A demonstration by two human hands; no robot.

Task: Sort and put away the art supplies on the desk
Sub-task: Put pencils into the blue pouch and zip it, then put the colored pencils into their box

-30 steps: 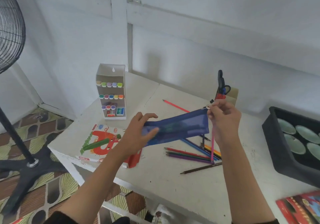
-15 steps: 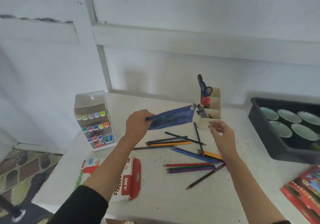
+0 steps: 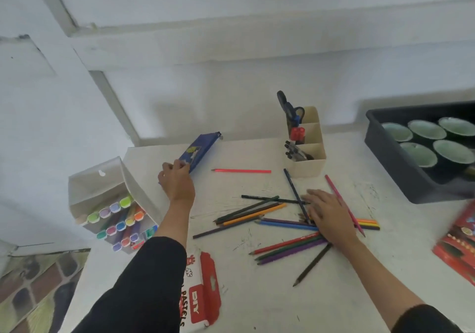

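My left hand (image 3: 176,181) holds the near end of a blue zip pencil pouch (image 3: 199,150), which lies on the white desk (image 3: 270,302) toward its far left. My right hand (image 3: 327,213) rests flat, fingers spread, on a scatter of coloured pencils (image 3: 272,219) in the desk's middle. A pink pencil (image 3: 241,170) lies apart, farther back. A second pink pencil (image 3: 343,203) runs along the right side of my right hand.
A white marker rack (image 3: 113,204) stands at the left edge. A beige divided holder (image 3: 312,140) with scissors and pens stands at the back. A black tray (image 3: 385,152) of green bowls is at right. A pastels box (image 3: 201,291) and a red box (image 3: 460,245) lie near the front.
The pouch has gone from held in the air to lying on the far left of the desk. My right hand let go of its zip and came down onto the pencils.
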